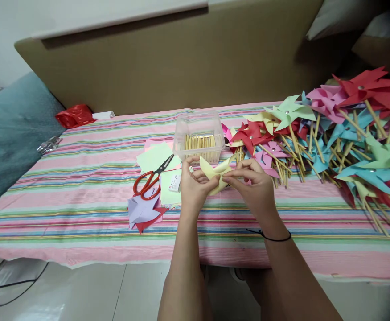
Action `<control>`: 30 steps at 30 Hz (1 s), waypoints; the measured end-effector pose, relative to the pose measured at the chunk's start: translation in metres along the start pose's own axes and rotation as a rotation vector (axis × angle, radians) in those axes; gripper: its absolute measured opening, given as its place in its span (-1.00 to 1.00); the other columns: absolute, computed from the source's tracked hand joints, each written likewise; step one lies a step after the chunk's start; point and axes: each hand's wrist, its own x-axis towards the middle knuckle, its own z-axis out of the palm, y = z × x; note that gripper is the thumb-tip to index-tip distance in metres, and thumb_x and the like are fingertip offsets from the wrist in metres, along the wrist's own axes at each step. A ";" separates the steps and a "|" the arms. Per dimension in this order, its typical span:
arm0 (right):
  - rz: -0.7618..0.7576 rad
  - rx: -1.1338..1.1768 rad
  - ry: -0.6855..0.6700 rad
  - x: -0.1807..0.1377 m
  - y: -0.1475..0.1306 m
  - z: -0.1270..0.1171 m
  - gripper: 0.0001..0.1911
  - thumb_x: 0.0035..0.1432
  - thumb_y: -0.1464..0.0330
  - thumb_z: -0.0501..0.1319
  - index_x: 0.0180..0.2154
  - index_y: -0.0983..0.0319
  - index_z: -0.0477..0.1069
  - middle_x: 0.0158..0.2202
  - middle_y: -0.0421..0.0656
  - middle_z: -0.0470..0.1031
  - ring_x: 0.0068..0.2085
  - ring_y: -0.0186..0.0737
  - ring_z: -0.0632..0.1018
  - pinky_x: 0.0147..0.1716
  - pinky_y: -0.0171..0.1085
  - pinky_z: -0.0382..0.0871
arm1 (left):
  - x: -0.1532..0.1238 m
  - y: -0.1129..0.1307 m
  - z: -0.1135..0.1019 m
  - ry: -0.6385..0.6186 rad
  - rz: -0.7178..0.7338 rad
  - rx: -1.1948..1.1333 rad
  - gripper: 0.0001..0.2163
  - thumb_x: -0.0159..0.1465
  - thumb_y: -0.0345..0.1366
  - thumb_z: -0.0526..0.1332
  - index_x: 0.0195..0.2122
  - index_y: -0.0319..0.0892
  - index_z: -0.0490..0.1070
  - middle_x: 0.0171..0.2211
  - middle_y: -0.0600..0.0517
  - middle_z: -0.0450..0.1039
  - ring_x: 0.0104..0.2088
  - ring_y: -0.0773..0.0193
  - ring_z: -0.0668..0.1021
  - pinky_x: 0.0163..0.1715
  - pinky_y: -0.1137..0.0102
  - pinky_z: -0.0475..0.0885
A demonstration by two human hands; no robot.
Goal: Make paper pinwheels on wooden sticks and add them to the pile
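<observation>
A pale yellow paper pinwheel, its points partly curled inward, is held up between both hands over the striped cloth. My left hand grips its left side, thumb pressed near the middle. My right hand pinches at the pinwheel's centre from the right; whether a small pin is between those fingertips I cannot make out. Just behind the hands stands a clear plastic box with short wooden sticks in it. To the left, red-handled scissors lie on pale green paper sheets, beside a small white box.
Finished pinwheels on sticks, in many colours, are heaped on the right. Cut purple paper lies over red paper front left. A red plastic bag and a teal cushion are at the far left. The sofa back rises behind.
</observation>
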 end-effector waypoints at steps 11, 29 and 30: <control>-0.017 0.002 0.017 0.000 -0.002 0.002 -0.94 0.02 0.42 0.35 -0.44 0.13 0.59 -0.38 -0.19 0.30 -0.36 -0.27 0.39 -0.45 -0.26 0.37 | 0.000 -0.001 0.000 0.000 0.013 0.024 -0.42 -0.10 -0.37 0.40 -0.11 -0.07 0.11 -0.49 0.10 0.55 -0.52 0.25 0.60 -0.48 0.43 0.48; 0.099 -0.019 0.017 -0.004 0.002 0.006 -0.98 0.00 0.41 0.35 -0.46 0.19 0.57 -0.34 -0.17 0.36 -0.30 -0.24 0.45 -0.39 -0.24 0.36 | 0.004 -0.006 -0.003 -0.044 0.085 0.129 -0.52 -0.06 -0.41 0.35 -0.18 -0.06 0.12 -0.59 0.24 0.43 -0.64 0.41 0.47 -0.62 0.58 0.31; 0.113 -0.015 0.015 -0.004 0.003 0.006 -0.98 -0.01 0.40 0.35 -0.46 0.19 0.57 -0.34 -0.16 0.36 -0.28 -0.23 0.45 -0.38 -0.24 0.36 | 0.004 -0.007 -0.003 -0.042 0.092 0.146 -0.52 -0.07 -0.43 0.35 -0.19 -0.06 0.12 -0.60 0.25 0.42 -0.65 0.42 0.47 -0.62 0.59 0.29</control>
